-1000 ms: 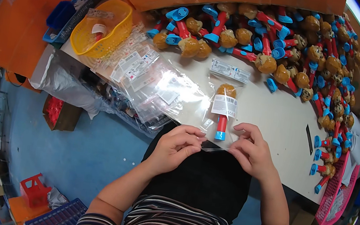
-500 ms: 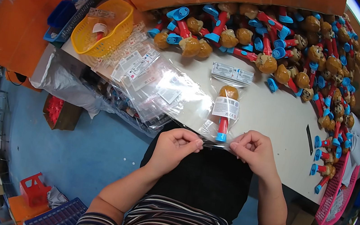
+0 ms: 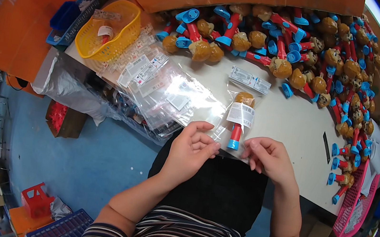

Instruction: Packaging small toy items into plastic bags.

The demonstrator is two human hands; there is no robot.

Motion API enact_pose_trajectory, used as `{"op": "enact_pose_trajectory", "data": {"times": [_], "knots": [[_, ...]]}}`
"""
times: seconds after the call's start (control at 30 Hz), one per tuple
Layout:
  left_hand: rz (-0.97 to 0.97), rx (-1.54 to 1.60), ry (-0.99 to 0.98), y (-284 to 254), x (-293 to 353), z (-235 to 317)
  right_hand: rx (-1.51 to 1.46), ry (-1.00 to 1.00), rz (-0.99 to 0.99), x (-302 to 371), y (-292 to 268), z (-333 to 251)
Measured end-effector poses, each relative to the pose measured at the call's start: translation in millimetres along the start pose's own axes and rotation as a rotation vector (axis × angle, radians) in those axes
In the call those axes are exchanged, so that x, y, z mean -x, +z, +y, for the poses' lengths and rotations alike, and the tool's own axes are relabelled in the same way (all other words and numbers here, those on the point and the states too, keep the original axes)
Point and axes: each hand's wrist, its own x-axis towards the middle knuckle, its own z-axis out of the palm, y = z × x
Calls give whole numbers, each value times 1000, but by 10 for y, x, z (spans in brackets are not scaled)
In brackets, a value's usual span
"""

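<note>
One red-handled plastic toy with a round brown head (image 3: 236, 131) lies, in the head view, inside a clear plastic bag (image 3: 230, 100) on the white table (image 3: 298, 152). Many similar loose toys (image 3: 294, 55) remain unbagged beyond. The left hand (image 3: 189, 149) and right hand (image 3: 272, 159) flank the bag's lower end, fingers curled; whether they pinch film cannot be told.

The bagged toy (image 3: 236, 132) is red, blue, brown

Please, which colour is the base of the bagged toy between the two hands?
The toy's base is blue; it shows best in the head view.
</note>
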Motion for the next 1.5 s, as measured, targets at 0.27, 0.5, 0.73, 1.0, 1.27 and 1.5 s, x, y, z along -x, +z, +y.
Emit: {"op": "enact_pose_trajectory", "data": {"times": [0.27, 0.5, 0.73, 1.0, 1.27, 1.5], "knots": [[11, -5, 15, 5, -38, -42, 128, -46, 49, -15, 37, 34], [-9, -23, -29, 5, -36, -47, 69, -36, 54, 65, 28, 91], [-8, -4, -15, 45, -29, -24, -64, 10, 81, 158, 122, 126], [-67, -81, -42, -47, -10, -10, -25, 9, 86, 178, 65, 71], [-290, 99, -162, -59, 145, 64, -219, 11, 49, 263, 163, -1], [-433, 134, -249, -184, 625, -186, -292, -53, -70, 320, 471, 321]]}}
